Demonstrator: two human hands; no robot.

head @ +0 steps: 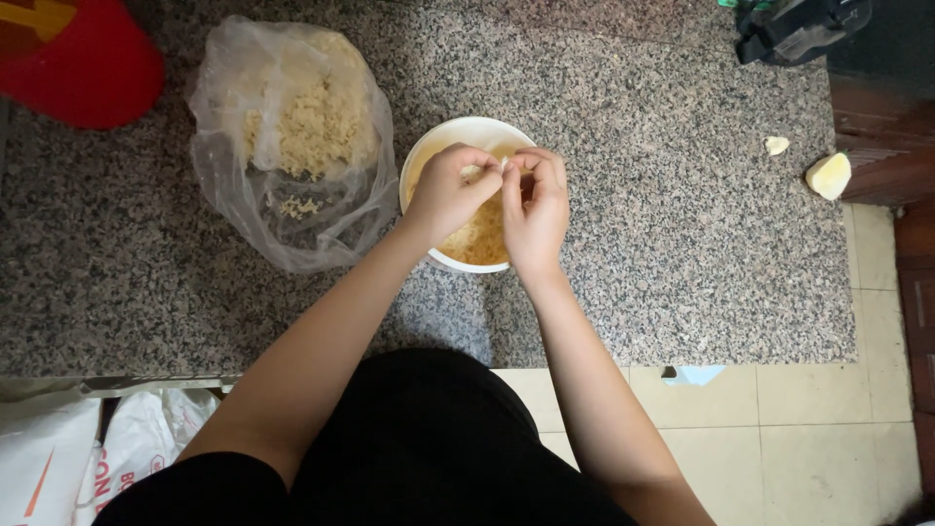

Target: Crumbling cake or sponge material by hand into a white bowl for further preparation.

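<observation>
A white bowl (pixel 458 131) with dry yellow noodles sits on the speckled granite counter (pixel 633 214). Both of my hands hover over it. My left hand (pixel 448 190) and my right hand (pixel 534 205) pinch a small white sachet (pixel 502 168) between their fingertips, just above the noodles. The sachet is mostly hidden by my fingers. Left of the bowl lies a clear plastic bag (pixel 292 146) with more dry noodles inside.
A red container (pixel 83 58) stands at the counter's far left corner. Two pale chunks (pixel 829 175) lie near the right edge, and a dark object (pixel 799 27) sits at the top right. White sacks (pixel 68 448) rest on the tiled floor at lower left.
</observation>
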